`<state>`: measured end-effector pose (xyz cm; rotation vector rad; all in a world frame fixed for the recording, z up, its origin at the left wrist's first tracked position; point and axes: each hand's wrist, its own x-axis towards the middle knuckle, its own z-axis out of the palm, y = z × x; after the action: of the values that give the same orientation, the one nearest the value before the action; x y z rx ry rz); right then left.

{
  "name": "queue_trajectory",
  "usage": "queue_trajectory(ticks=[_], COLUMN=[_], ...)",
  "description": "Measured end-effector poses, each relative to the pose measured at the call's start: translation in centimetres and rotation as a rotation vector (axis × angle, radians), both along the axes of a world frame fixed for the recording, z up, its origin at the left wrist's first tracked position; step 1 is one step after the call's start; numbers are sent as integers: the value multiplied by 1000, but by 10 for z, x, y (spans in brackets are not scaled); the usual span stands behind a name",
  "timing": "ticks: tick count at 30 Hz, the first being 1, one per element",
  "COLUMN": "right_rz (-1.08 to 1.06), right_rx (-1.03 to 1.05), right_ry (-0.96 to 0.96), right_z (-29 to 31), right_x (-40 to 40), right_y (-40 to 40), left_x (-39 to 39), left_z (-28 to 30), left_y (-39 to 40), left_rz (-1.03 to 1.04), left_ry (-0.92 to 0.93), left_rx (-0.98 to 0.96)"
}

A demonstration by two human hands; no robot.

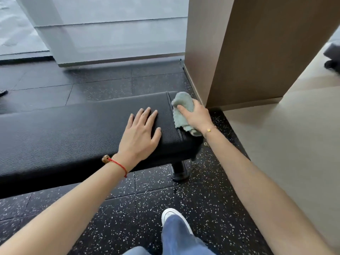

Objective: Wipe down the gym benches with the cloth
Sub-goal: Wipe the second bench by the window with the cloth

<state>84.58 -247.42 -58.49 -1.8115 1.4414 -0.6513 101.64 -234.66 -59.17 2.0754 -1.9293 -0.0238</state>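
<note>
Right hand (196, 116) clutches the cloth (181, 111) at the gym bench's (73, 129) right end; left hand (141, 133) rests flat, grip released. Overreaching the edge risks dropping the cloth.

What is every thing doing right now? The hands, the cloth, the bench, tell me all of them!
left hand: flat on the bench, fingers straight, holding nothing.
right hand: gripping the cloth at the bench's end.
cloth: green, bunched up, pressed on the bench's end.
bench: black, upright on its foot, under both hands.
shoe: white, on the speckled floor.
</note>
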Motion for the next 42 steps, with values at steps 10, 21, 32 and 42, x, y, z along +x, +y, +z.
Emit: queue_trajectory(ticks=[10,21,32,42], right_rz=[9,64,423,980], right_rx=[30,91,-702,-952], right_ry=[-108,-78,306,515], right_z=[-22,-10,-23,-5], right_x=[-37,-25,-43,136], right_y=[47,4,116,159], left_x=[-1,-2,60,187], left_z=[-2,-3,6,8], left_y=[-1,-2,52,128], left_rz=[9,15,161,446], left_ry=[-14,-12,39,-4], left_rx=[-15,-19,-40,-88])
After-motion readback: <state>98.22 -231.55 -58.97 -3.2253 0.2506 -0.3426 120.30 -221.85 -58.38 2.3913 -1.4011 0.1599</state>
